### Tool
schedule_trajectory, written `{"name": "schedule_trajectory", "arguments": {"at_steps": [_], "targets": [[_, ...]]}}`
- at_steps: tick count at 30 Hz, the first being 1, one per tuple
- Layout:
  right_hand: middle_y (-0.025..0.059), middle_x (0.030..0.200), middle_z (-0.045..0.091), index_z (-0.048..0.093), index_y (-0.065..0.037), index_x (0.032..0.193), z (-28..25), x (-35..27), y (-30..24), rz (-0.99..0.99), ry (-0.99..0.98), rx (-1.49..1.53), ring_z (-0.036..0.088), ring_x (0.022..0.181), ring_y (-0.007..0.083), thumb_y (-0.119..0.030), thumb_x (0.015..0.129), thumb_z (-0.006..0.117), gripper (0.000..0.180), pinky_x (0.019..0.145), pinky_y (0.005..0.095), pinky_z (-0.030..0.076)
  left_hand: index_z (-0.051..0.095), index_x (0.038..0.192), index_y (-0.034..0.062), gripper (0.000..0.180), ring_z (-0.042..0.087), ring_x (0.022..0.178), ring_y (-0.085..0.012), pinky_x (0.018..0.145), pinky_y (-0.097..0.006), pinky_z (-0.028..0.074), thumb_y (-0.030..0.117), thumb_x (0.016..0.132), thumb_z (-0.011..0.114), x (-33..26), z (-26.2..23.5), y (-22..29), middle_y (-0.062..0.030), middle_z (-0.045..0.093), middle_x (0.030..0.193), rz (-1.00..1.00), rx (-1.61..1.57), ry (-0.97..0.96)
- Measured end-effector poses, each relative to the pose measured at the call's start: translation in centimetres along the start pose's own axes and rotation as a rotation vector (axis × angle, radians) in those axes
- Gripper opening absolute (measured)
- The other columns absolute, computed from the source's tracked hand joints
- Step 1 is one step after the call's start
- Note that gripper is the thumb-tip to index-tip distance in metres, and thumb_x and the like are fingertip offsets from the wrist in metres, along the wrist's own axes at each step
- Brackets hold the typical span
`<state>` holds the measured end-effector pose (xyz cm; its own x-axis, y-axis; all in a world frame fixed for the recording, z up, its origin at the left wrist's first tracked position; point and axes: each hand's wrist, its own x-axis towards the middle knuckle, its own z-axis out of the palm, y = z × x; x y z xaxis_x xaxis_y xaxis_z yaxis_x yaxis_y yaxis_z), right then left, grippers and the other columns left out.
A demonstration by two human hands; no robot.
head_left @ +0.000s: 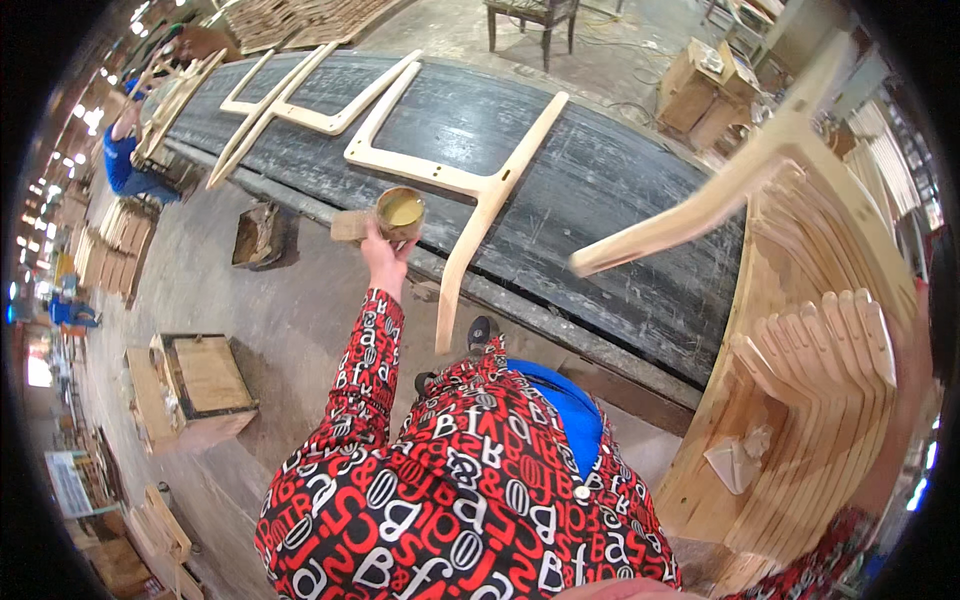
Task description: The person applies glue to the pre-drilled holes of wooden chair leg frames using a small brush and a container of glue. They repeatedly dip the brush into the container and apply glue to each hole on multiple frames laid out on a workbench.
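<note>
1. Your left hand (381, 252) has its grip closed around a small round tin (400, 212), fingers wrapped under and behind it, thumb side toward the bench (600, 190).
2. Your right hand cannot be made out; the lower right is filled by a stack of curved wooden pieces (810, 420), and whether that grip is open or closed, I cannot tell.
3. Your left arm, in a red, black and white patterned sleeve (360, 370), reaches straight forward and up from your body, wrist raised, holding the tin just at the near edge of the bench.
4. The tin is open at the top and holds a yellowish, creamy liquid; its wall looks smeared and brownish. Just beside it on the left a small tan block (349, 226) shows, touching or nearly touching the tin.
5. Right of the tin a pale wooden frame piece (470, 185) lies on the dark bench top, its long leg overhanging the near edge.
6. More pale frame pieces (300, 100) lie farther along the bench.
7. A long curved wooden piece (720, 195) juts over the bench from the right.
8. On the floor to your left stands a wooden box (200, 385); a person in blue (125, 160) works at the far left.
</note>
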<state>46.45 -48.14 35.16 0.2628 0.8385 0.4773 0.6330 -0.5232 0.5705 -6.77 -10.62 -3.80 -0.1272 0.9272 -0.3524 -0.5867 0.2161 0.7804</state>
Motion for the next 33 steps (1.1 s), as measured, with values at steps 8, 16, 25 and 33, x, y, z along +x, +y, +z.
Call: {"name": "schedule_trajectory", "arguments": {"at_steps": [8,16,25,33], "targets": [[0.0094,0.091,0.056,0.057,-0.006,0.091,9.6,9.9,-25.6,-0.279,-0.268,0.177,0.054,0.092,0.0269,-0.041,0.058,0.078,0.052,0.081,0.0387,0.044,0.042,0.126,0.0059,0.047,0.054,0.106,-0.0316,0.08,-0.05,0.053,0.041,0.096,0.034,1.7,-5.5,0.5,-0.0145,0.049,0.122,0.02,-0.002,0.111],[0.005,0.088,0.055,0.056,-0.008,0.086,21.2,7.9,-36.9,-0.538,-0.147,0.272,0.051,0.09,0.0208,-0.05,0.056,0.076,0.055,0.074,0.0322,0.042,0.041,0.123,0.0022,0.048,0.058,0.102,-0.0302,0.074,-0.049,0.056,0.041,0.096,0.037,2.5,-6.9,-0.2,-0.0152,0.05,0.12,0.026,0.016,0.144],[0.0138,0.103,0.053,0.056,-0.003,0.094,21.8,7.4,-37.2,-0.559,-0.211,0.661,0.049,0.103,0.029,-0.027,0.078,0.063,0.029,0.089,0.0382,0.04,0.046,0.119,0.0007,0.047,0.057,0.104,-0.0294,0.076,-0.05,0.053,0.04,0.096,0.037,2.7,-0.4,-3.8,-0.0135,0.053,0.117,-0.095,0.123,-0.018],[0.0034,0.08,0.06,0.06,-0.002,0.09,9.6,10.1,-41.1,-0.103,-0.324,1.778,0.057,0.076,0.0138,-0.018,0.092,0.052,0.019,0.066,0.0276,0.045,0.048,0.108,-0.0022,0.042,0.061,0.094,-0.0226,0.069,-0.04,0.059,0.037,0.094,0.046,1.9,8.4,-6.2,-0.0131,0.057,0.103,-0.065,0.143,-0.275]]}}
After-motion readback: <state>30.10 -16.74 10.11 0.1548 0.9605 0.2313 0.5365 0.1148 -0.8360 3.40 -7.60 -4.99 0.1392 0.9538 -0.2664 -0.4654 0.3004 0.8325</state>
